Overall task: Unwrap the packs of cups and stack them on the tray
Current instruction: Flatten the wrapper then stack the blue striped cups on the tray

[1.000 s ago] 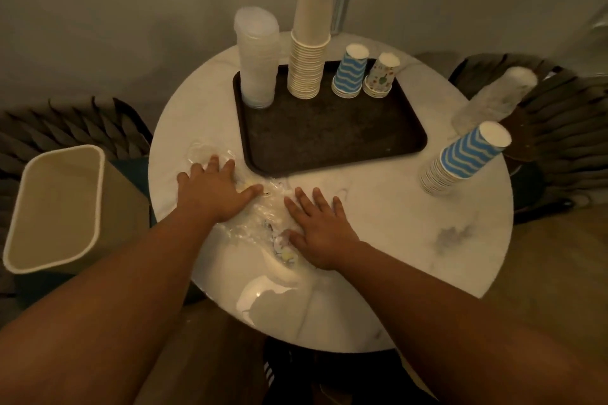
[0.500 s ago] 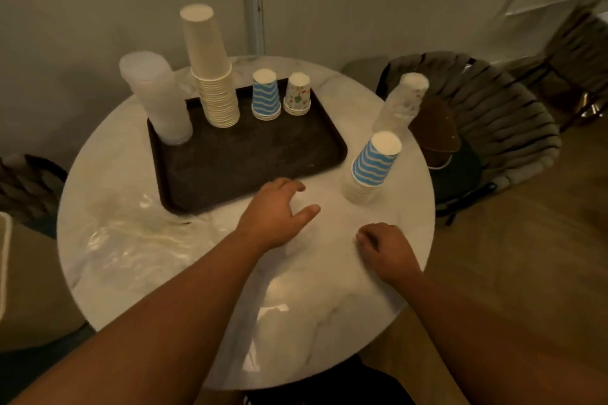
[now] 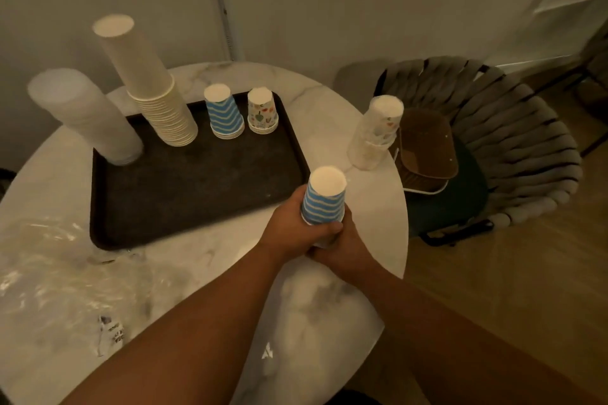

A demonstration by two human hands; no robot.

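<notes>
Both hands hold a stack of blue-and-white striped cups [image 3: 324, 199], upside down, just off the tray's right front corner. My left hand [image 3: 294, 230] grips its lower left side and my right hand [image 3: 345, 245] wraps its base from the right. The dark tray [image 3: 184, 200] carries a clear plastic cup stack [image 3: 88, 118], a tall cream paper cup stack [image 3: 148, 82], a short blue striped stack [image 3: 225, 115] and a small patterned stack [image 3: 262, 112]. A wrapped pack of patterned cups [image 3: 375, 135] stands at the table's right edge.
Crumpled clear plastic wrap [image 3: 62, 279] lies on the round marble table [image 3: 329, 306] at the left front. A woven chair [image 3: 513, 148] with a brown cap [image 3: 427, 148] on its seat stands right of the table.
Both hands left the plastic wrap, moved right across the table and took hold of the blue striped cup stack. The camera view swung right.
</notes>
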